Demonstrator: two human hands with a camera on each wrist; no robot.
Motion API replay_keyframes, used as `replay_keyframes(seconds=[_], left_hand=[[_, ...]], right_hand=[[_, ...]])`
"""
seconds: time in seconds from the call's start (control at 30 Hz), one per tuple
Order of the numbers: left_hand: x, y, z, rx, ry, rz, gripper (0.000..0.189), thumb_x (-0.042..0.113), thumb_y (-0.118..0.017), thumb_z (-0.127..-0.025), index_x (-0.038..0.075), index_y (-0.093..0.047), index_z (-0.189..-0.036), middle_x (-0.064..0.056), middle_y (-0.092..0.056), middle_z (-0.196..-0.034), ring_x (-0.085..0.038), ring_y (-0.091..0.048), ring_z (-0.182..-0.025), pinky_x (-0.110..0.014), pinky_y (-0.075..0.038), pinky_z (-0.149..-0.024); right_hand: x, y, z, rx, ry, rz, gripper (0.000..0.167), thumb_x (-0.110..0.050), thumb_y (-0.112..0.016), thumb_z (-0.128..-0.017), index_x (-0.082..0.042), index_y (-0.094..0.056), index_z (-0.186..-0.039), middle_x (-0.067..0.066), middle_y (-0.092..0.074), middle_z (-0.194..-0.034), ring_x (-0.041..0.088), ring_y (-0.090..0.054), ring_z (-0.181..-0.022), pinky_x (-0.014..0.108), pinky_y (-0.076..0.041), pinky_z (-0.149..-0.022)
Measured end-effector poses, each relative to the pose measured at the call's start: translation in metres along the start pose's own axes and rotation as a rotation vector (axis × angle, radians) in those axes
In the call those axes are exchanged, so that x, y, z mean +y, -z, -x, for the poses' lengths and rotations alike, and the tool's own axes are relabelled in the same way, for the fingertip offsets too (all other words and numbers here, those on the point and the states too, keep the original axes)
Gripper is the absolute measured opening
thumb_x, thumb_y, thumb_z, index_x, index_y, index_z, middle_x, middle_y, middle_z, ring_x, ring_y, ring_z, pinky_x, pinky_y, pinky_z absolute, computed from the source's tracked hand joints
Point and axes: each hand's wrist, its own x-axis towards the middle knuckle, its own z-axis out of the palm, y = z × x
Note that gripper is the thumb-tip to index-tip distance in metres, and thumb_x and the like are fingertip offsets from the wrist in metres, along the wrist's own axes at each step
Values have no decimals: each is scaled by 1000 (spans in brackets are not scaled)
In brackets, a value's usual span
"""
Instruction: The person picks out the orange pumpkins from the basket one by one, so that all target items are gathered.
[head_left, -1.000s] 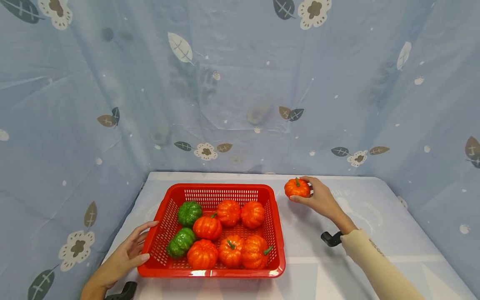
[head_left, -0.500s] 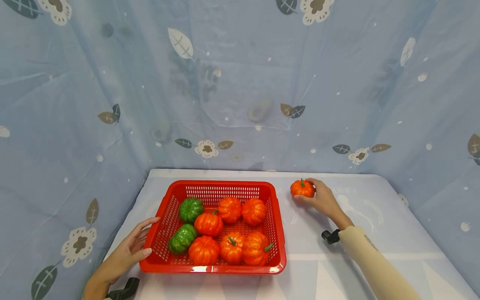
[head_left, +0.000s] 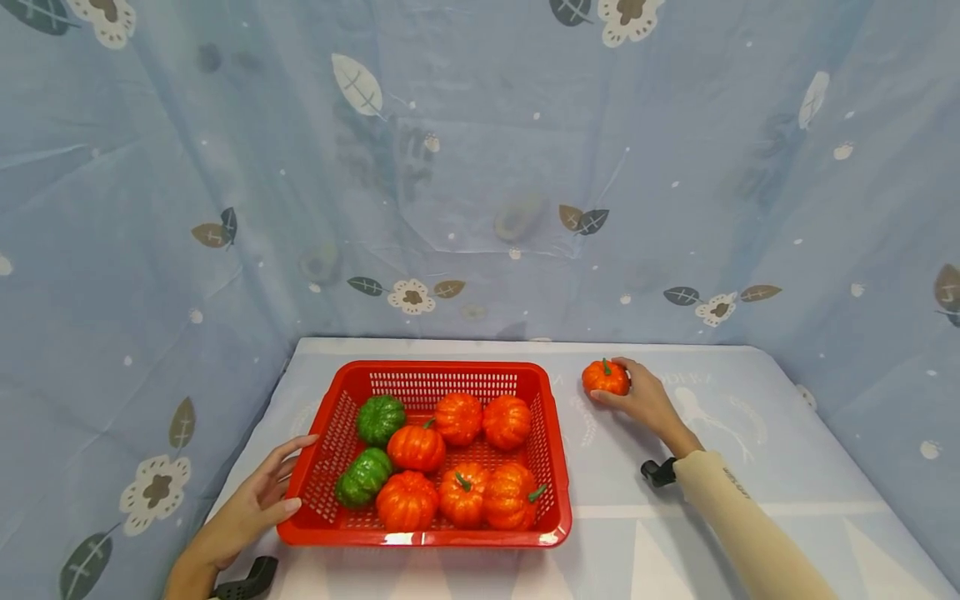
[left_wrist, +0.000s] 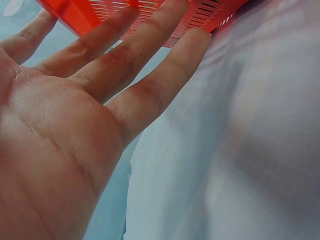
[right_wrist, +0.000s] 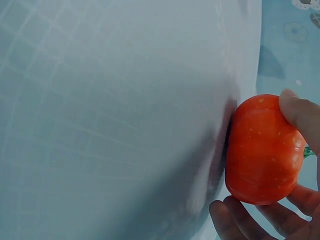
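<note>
At the far side of the table, right of the red basket (head_left: 558,467), my right hand (head_left: 647,402) holds a small orange pumpkin (head_left: 605,377) with a green stem. The right wrist view shows thumb and fingers around that pumpkin (right_wrist: 262,150), its base at or just above the tabletop. My left hand (head_left: 251,508) lies against the basket's left side, thumb at the rim; in the left wrist view its fingers (left_wrist: 145,100) are extended along the basket wall (left_wrist: 205,17). Inside the basket sit two green pumpkins (head_left: 381,419) and several orange ones (head_left: 406,501).
A pale patterned cover lies over the table (head_left: 705,533). Blue floral cloth (head_left: 480,167) hangs close behind the table and on both sides. Each wrist carries a black device, such as the one on the right wrist (head_left: 658,472).
My right hand has moved slightly right with the orange pumpkin, away from the basket, and then nearly stopped. The left hand and the basket stay in place; the head view shifts a little.
</note>
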Motion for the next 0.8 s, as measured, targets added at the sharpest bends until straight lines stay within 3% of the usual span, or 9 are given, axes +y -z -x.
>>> replay_keyframes(seconds=[0.4, 0.57, 0.8], left_hand=[[1, 0, 0, 12, 15, 7, 73, 4, -62, -97, 15, -26, -160, 7, -49, -142, -9, -62, -119, -44, -60, -86], [1, 0, 0, 6, 19, 10, 73, 4, -61, -97, 15, -26, -160, 7, -49, -142, -9, -62, -119, -43, -60, -86], [0, 0, 0, -6, 8, 6, 74, 3, -60, -97, 14, -24, -161, 11, -49, -142, -8, -61, -119, -43, -59, -87]], right_hand=[[-5, 8, 0, -14, 19, 18, 82, -40, -77, -92, 3, -42, -151, 33, -42, -149, 52, -40, -134, 67, -35, -109], [-23, 20, 0, 43, 34, 31, 74, -42, -72, -96, 0, -44, -150, 30, -40, -152, 53, -33, -135, 70, -30, -109], [-61, 32, -2, 87, 139, -2, 69, -41, -72, -96, -2, -49, -148, 24, -46, -151, 45, -36, -140, 65, -27, -114]])
